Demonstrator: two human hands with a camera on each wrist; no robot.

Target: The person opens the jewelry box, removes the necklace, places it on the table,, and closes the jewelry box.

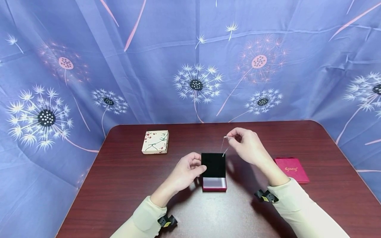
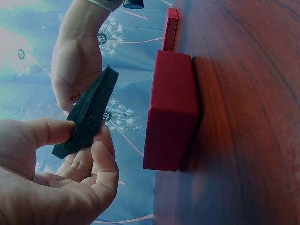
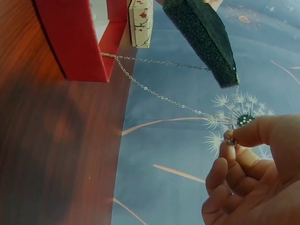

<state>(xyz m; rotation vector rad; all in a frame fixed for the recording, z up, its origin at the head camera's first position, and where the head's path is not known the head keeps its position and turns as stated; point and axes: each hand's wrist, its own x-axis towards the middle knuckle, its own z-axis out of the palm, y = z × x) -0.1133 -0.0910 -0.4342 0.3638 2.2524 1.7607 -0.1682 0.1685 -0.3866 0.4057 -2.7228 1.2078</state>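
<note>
Left hand (image 1: 190,168) has a square black foam pad (image 1: 213,165) pinched at its edge, thumb on the upper face and fingers curled underneath, so that grip is closed down to about the pad's own thickness. The pad is tilted and held up above a red box (image 1: 214,189), not touching it; from the head view it hides the box's far part, while the near part shows a whitish inside. Right hand (image 1: 245,143) is up near the pad's far right corner, thumb and index tips squeezed together on a tiny end piece of a thin silvery chain (image 3: 163,98), basically no gap in that grip. One strand runs from those fingertips to the pad's corner, another droops to the red box's rim, and a length heads back to the pad. The box sits on the dark reddish counter (image 1: 125,198). There's also a flat red lid (image 1: 291,169) with gold lettering beyond the right forearm, plus a cream floral box (image 1: 155,142) toward the far left, well apart from both hands.
</note>
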